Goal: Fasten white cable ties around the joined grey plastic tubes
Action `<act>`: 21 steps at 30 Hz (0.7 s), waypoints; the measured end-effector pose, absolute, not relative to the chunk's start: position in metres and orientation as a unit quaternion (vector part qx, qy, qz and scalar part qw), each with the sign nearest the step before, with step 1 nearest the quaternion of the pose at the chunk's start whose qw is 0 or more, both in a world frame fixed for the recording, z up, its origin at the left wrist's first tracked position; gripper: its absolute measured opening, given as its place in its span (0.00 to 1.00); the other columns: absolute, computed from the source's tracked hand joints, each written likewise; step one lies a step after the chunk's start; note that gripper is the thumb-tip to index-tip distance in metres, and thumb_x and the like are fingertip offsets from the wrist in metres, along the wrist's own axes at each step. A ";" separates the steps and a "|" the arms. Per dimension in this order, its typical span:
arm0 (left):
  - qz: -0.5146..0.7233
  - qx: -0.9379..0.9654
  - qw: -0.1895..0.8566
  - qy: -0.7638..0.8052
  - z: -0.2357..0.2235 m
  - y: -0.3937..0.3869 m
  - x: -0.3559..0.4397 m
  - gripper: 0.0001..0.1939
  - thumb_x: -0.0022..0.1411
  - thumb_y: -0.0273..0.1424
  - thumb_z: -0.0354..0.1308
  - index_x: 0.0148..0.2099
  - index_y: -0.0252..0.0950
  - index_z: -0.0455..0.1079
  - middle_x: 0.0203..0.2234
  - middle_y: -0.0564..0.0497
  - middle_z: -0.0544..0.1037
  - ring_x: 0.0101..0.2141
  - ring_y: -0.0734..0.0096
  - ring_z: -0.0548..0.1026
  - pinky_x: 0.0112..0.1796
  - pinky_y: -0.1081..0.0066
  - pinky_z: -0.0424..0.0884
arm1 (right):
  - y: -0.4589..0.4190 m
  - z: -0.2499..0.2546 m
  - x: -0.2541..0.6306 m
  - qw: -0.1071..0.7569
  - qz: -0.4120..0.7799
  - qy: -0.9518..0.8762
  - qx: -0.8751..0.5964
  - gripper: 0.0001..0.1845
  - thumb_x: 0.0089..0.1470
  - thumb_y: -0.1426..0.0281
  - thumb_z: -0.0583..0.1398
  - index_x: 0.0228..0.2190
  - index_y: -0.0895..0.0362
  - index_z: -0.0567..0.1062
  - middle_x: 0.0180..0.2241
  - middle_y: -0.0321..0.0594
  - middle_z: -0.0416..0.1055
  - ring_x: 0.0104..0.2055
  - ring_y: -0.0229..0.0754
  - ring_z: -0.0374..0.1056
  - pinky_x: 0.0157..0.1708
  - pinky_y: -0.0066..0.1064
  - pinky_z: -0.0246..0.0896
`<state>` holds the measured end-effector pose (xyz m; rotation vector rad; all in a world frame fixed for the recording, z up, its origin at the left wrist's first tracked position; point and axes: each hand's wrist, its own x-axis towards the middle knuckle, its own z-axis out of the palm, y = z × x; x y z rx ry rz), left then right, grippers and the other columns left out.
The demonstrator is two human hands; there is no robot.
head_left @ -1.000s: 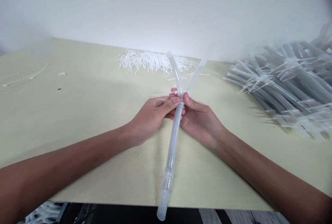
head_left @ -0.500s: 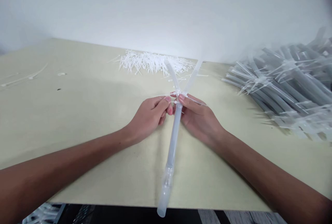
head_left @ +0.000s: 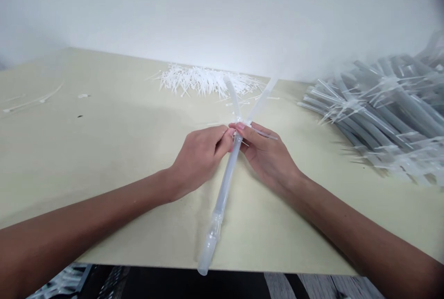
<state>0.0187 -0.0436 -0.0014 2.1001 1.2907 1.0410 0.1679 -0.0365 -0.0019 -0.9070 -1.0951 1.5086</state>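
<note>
A long translucent plastic tube (head_left: 222, 197) lies between my hands, its wide end hanging past the table's near edge and its far end splitting into two thin branches. My left hand (head_left: 201, 155) is closed on the tube just below the split. On the other side my right hand (head_left: 265, 153) pinches the same spot, where a thin white cable tie (head_left: 262, 133) is wrapped and sticks out to the right.
A heap of loose white cable ties (head_left: 204, 82) lies at the back of the beige table (head_left: 104, 142). A large pile of tied tubes (head_left: 385, 114) fills the right side. Single ties (head_left: 33, 100) lie at the far left.
The tube's near end has swung to the left and its far branches have dropped lower. My hands have closed in tighter at the split.
</note>
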 end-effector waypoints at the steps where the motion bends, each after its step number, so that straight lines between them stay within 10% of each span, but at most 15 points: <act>1: 0.384 0.741 0.272 0.479 -0.002 -0.044 0.019 0.21 0.67 0.39 0.40 0.26 0.37 0.64 0.16 0.56 0.65 0.20 0.75 0.63 0.27 0.72 0.56 | -0.036 -0.003 0.168 0.510 0.635 -0.446 -0.371 0.05 0.52 0.66 0.61 0.28 0.54 0.76 0.33 0.39 0.68 0.38 0.40 0.63 0.43 0.36 0.58; 9: 0.392 0.610 0.557 0.405 -0.004 -0.037 0.020 0.19 0.61 0.44 0.49 0.28 0.34 0.67 0.29 0.50 0.71 0.29 0.72 0.69 0.32 0.72 0.66 | -0.037 -0.007 0.164 0.489 0.684 -0.429 -0.328 0.09 0.55 0.62 0.58 0.34 0.52 0.75 0.36 0.40 0.70 0.39 0.42 0.63 0.39 0.38 0.58; 21: 0.435 0.583 0.597 0.337 -0.003 -0.035 0.023 0.18 0.63 0.40 0.51 0.31 0.32 0.74 0.38 0.47 0.76 0.38 0.72 0.72 0.43 0.71 0.68 | -0.036 -0.005 0.164 0.469 0.708 -0.417 -0.326 0.12 0.56 0.60 0.56 0.35 0.51 0.77 0.36 0.38 0.66 0.36 0.39 0.58 0.38 0.34 0.55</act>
